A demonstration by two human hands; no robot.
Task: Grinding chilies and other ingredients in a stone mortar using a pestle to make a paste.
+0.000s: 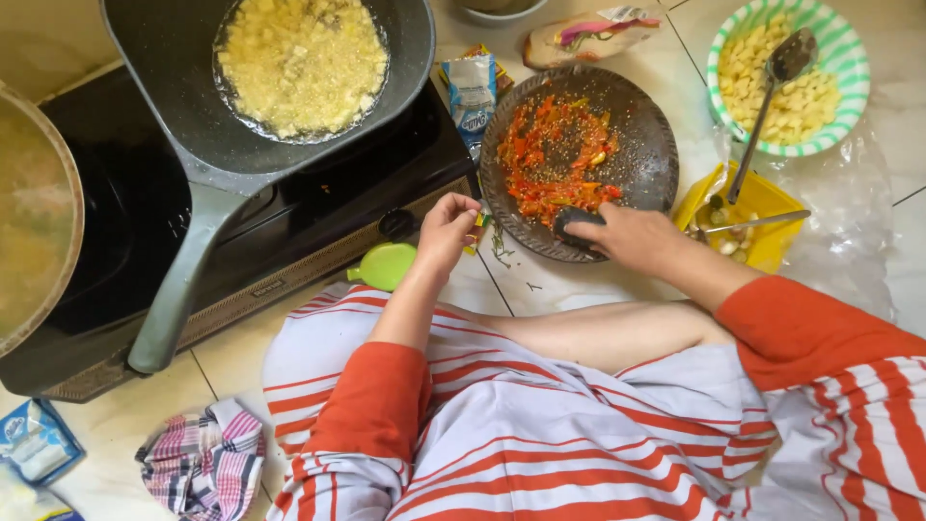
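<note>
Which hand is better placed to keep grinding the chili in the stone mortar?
Right. The right hand already grips the dark pestle inside the stone mortar, beside the chili; the left hand sits outside its rim.

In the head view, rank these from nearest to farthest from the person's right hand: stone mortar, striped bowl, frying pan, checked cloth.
From the right hand:
1. Stone mortar, touching, just above.
2. Striped bowl, upper right.
3. Frying pan, upper left, on the stove.
4. Checked cloth, bottom left floor.

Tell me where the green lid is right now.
In the head view, the green lid lies on the tiled floor against the stove's front edge, just below the left hand.
</note>
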